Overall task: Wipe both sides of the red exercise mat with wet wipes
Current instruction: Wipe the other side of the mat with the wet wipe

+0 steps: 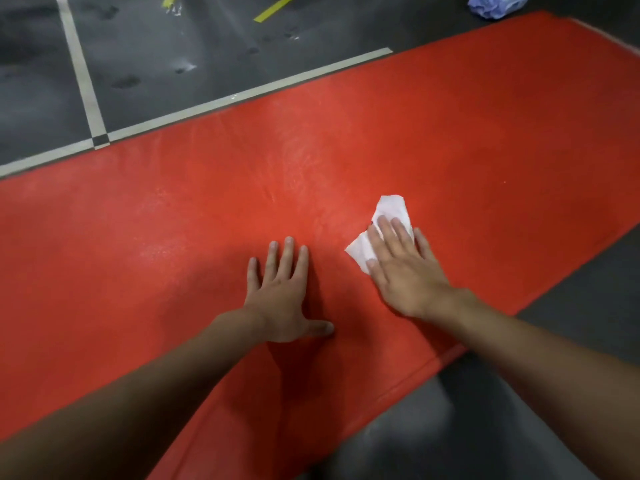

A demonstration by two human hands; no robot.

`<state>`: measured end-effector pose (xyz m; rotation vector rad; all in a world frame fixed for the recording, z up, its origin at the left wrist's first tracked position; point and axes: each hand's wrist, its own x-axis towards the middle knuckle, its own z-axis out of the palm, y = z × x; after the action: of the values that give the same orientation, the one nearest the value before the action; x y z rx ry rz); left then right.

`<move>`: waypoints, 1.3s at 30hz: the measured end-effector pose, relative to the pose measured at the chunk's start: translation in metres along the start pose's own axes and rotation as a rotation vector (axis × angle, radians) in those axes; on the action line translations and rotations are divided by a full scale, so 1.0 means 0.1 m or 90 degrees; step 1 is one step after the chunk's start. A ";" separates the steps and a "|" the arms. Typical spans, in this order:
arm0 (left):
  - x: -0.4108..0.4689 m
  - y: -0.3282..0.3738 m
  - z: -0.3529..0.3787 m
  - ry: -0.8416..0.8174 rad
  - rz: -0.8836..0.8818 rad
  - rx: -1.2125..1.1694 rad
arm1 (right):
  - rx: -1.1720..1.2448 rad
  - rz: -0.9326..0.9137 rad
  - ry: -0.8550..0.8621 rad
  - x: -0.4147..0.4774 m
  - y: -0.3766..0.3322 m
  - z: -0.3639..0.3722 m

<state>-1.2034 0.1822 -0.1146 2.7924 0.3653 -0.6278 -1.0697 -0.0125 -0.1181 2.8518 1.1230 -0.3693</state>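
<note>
We work on a dark grey floor point(156, 64) marked with pale tape lines point(86, 81). The red exercise mat point(450, 133) lies flat across it, spread out so that one whole face is open to wiping; the other face is down against the floor and, we judge, must wait for a turn-over. A wet sheen shows on the mat's middle and toward the left, which we read as ground already covered. Our left hand point(280, 299) rests palm down near the mat's near edge, its fingers point(287, 258) straight and spread, grasping nothing; we take it as a brace that steadies us and pins the mat against sliding. Our right hand point(405, 271) lies just beside it, also flat. A crumpled blue-and-white bundle point(495, 5) sits on the floor past the mat's far corner, well apart from both hands; whether it is the wipe pack we cannot tell. The white wet wipe point(393, 209) lies on the mat under the right hand's fingers point(388, 237), which are straight and press it down rather than curl round it. One creased corner pokes out beyond the fingertips, another past the thumb side.
</note>
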 end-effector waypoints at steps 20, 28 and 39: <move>-0.20 0.09 0.07 0.039 -0.009 -0.015 | -0.040 -0.033 -0.012 -0.96 -0.14 0.25; -0.26 0.08 0.11 0.040 -0.009 -0.026 | -0.064 -0.048 -0.045 -1.37 -0.12 0.14; -0.33 0.04 0.14 0.052 0.011 -0.036 | 0.004 0.030 0.028 -1.27 -0.49 0.23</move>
<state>-1.2370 0.1684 -0.1117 2.7705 0.3677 -0.4923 -1.1970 -0.0642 -0.1084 2.8992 1.0620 -0.3090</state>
